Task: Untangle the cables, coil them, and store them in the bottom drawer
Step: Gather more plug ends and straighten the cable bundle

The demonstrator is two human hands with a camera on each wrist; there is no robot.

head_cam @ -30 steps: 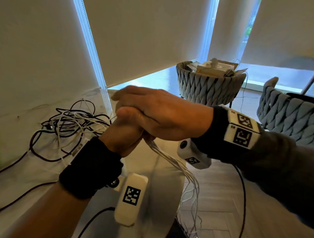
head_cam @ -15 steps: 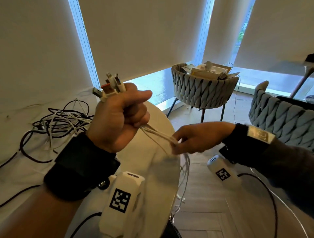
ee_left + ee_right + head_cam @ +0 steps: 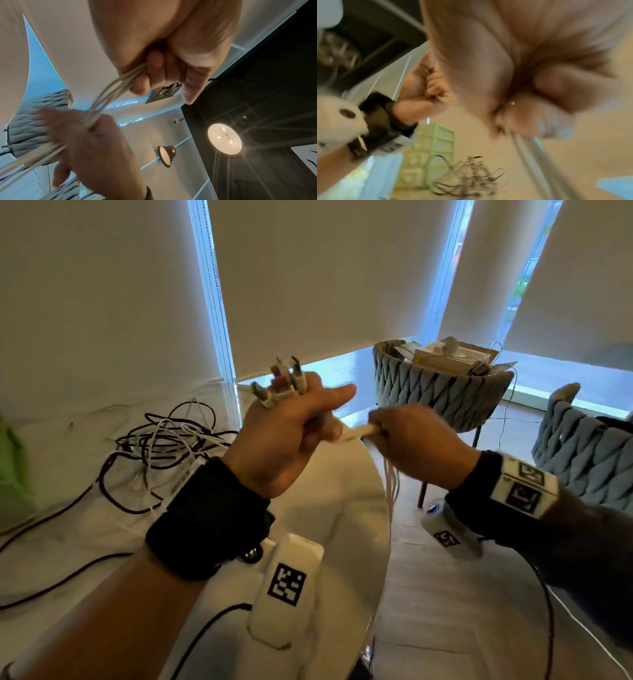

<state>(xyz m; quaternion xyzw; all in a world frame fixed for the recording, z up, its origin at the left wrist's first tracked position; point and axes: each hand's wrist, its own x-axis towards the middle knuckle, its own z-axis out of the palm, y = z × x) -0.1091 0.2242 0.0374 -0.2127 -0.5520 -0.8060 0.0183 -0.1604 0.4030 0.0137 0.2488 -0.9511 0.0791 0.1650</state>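
1. Our left hand (image 3: pixel 287 440) grips the white cables (image 3: pixel 109 89) in a fist, plugs above the knuckles.
2. Our right hand (image 3: pixel 416 443), just beside, pinches the same bundle; its loose part hangs below.

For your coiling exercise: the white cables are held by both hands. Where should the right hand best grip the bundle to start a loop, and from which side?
Probably on the hanging run of the white cables, below the right hand, coming from the right. The left hand already pins the plug ends, so only that slack is free to coil.
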